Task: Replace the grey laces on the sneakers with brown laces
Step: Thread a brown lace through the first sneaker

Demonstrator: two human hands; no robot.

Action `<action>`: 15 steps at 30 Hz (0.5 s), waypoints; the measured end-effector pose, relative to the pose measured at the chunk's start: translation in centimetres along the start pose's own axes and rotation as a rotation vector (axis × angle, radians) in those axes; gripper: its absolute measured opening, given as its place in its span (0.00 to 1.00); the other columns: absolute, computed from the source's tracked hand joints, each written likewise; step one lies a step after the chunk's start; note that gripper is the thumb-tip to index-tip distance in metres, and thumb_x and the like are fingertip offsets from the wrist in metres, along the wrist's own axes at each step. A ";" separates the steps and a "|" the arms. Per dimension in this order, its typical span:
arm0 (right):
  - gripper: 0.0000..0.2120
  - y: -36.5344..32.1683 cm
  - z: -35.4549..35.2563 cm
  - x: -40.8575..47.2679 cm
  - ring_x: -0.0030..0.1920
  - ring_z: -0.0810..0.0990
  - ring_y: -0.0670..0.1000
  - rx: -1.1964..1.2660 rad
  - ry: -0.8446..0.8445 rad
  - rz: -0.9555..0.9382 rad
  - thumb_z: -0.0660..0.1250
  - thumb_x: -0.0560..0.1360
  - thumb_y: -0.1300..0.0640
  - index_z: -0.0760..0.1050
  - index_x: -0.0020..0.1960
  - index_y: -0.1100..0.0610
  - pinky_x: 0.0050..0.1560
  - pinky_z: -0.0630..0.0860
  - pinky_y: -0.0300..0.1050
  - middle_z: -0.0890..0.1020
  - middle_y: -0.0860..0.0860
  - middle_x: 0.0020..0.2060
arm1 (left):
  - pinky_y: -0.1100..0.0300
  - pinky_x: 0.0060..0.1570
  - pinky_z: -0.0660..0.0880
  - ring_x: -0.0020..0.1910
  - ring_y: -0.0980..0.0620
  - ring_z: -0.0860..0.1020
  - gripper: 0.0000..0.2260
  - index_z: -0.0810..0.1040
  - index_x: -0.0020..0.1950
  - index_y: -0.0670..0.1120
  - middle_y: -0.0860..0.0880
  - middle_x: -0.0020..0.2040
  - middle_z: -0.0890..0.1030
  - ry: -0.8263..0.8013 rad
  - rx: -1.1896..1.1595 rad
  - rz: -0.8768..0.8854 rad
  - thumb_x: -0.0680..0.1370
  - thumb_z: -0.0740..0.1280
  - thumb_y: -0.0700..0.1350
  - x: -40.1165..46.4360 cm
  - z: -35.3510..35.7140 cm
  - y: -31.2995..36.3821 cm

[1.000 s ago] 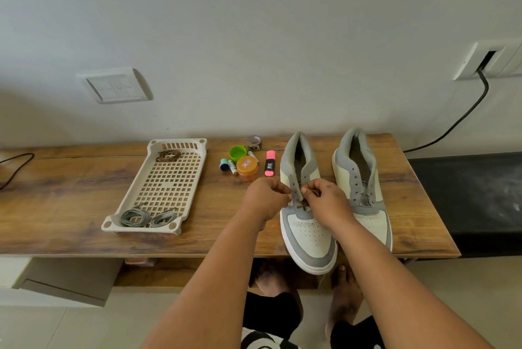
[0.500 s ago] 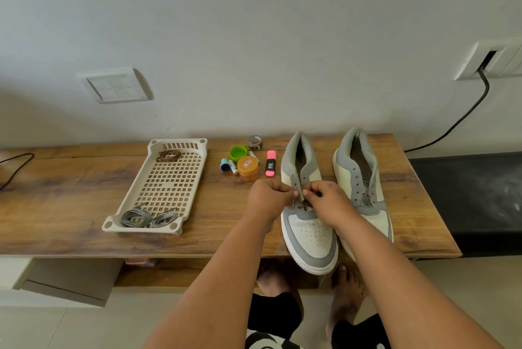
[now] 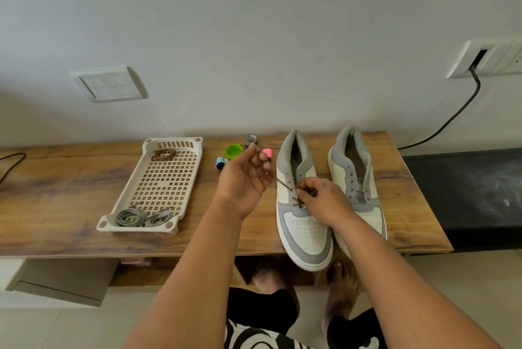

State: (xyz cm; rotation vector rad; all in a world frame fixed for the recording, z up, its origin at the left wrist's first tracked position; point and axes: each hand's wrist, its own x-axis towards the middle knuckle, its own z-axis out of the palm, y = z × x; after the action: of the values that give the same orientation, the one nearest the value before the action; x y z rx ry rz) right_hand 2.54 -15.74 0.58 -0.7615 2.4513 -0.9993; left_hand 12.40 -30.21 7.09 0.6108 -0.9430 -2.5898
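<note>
Your left hand [image 3: 245, 179] pulling a brown lace [image 3: 285, 185] sideways from the left sneaker [image 3: 303, 224], your right hand [image 3: 324, 201] pinching it at the eyelets, grey laces [image 3: 142, 216] coiled in the tray [image 3: 158, 187].

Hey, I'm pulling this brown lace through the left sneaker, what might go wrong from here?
The left sneaker has its toe hanging past the table edge, so a hard tug by the left hand on the brown lace may drag it off. The pink highlighter and green cap sit just behind that hand and might get knocked.
</note>
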 end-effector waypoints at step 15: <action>0.07 1.2 0.5 0.9 0.56 0.76 0.52 -0.001 0.057 -0.071 0.67 0.78 0.48 0.80 0.54 0.46 0.53 0.76 0.48 0.80 0.47 0.45 | 0.56 0.46 0.72 0.44 0.52 0.74 0.09 0.77 0.47 0.44 0.52 0.42 0.77 -0.057 1.457 0.108 0.81 0.65 0.48 1.3 -0.9 -3.8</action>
State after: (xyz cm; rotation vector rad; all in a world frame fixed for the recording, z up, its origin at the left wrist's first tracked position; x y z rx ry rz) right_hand 1.72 -15.78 -0.78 -0.8373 2.4884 -1.0595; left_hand 11.22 -28.46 3.53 0.7003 -2.6904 -1.4115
